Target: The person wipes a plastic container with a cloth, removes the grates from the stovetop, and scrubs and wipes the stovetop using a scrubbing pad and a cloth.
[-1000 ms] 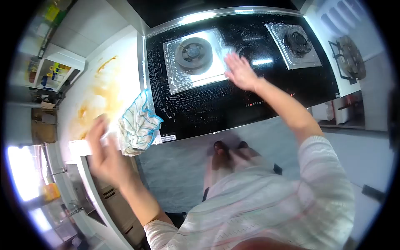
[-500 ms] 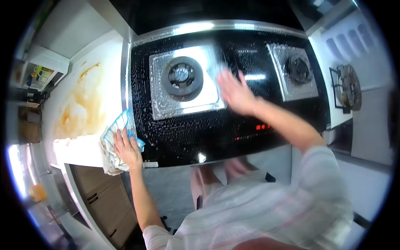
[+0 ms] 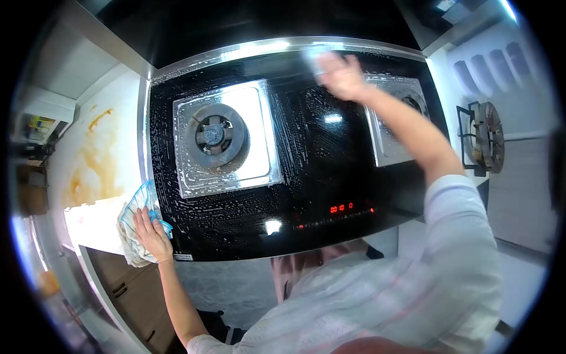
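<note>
My left hand (image 3: 151,236) lies flat with fingers spread on a crumpled white and blue cloth (image 3: 132,227) at the cooktop's front left corner. My right hand (image 3: 342,75) is over the back edge of the black glass cooktop (image 3: 330,147), pressed on a pale, blurred thing (image 3: 316,59) under its fingers; I cannot make out what it is. Wet streaks and suds cover the glass. The left burner (image 3: 215,135) sits on a shiny square steel plate (image 3: 259,159). My right forearm partly hides the right burner plate (image 3: 386,141).
A black pan support (image 3: 484,138) stands on the white counter at the right. Brown stains (image 3: 94,171) mark the white counter at the left. Red digits (image 3: 342,208) glow at the cooktop's front. Wooden drawers (image 3: 127,283) are below left.
My right hand has moved from beside the left burner plate to the cooktop's back edge. My left hand came down onto the cloth and stays there. The view has shifted.
</note>
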The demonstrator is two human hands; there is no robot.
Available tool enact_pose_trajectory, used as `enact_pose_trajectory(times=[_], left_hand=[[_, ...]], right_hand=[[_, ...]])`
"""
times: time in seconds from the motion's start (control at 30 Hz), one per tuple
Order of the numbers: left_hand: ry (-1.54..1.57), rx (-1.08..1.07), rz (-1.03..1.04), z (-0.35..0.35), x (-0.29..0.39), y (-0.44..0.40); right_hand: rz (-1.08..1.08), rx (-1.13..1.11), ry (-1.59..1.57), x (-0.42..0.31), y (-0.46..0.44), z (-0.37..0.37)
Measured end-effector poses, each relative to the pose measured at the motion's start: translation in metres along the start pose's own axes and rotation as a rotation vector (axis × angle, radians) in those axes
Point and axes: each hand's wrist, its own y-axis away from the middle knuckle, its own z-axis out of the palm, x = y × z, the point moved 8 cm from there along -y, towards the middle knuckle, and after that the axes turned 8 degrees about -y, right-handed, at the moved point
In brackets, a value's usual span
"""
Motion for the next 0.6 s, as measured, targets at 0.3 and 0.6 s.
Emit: enact_pose_trajectory(times=[0.3,0.6], left_hand=[[-0.039,0.006,-0.002,0.002,-0.003,-0.001],[-0.025,0.029,0.001,0.006,-0.005,0.001]], right_hand=[[-0.041,-0.010,0.044,-0.009,0.113,-0.010],[0.049,0.224,-0.135,0.005,0.067,-0.011]])
